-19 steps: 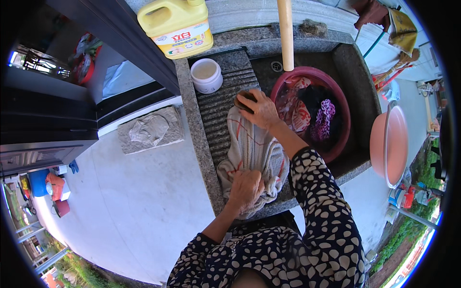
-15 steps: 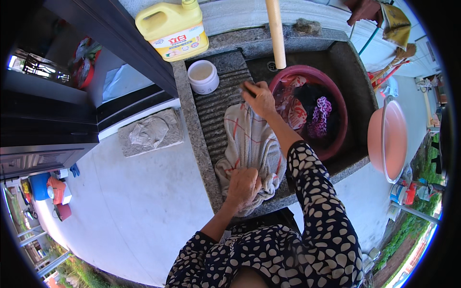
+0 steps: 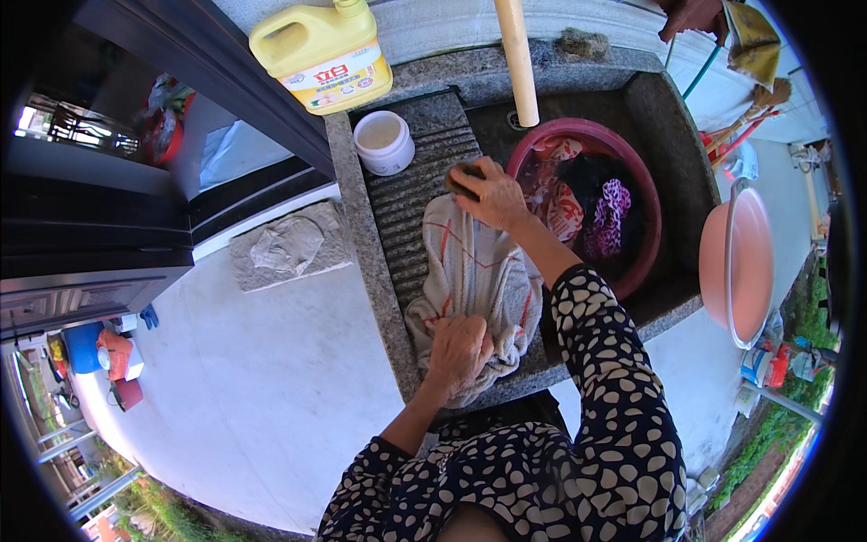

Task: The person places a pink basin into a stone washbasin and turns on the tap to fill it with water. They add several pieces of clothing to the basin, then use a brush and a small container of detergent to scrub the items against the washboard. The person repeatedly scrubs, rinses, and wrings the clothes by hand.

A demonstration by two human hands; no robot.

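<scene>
A pale cloth with red stripes [image 3: 474,271] lies bunched over the ridged stone washboard [image 3: 397,230] of a stone sink. My left hand [image 3: 459,352] is closed on the near end of the cloth, pressing it down. At the cloth's far end my right hand [image 3: 495,197] grips a brown scrubbing brush [image 3: 465,179], its bristles hidden beneath. To the right of that hand, a dark pink basin [image 3: 652,203] holds water with red-and-white, black and purple patterned laundry [image 3: 612,212].
A white tub [image 3: 384,143] stands at the washboard's far left corner. Behind it is a yellow detergent jug [image 3: 321,59]. A wooden pole [image 3: 517,63] slants over the sink's back. Right of the sink sits a pink basin [image 3: 741,266]; at left, a stone slab [image 3: 330,244] bears a grey cloth.
My right hand has moved a little nearer with the brush, onto the cloth's far edge. My left hand stays on the cloth. The whole view has shifted slightly.
</scene>
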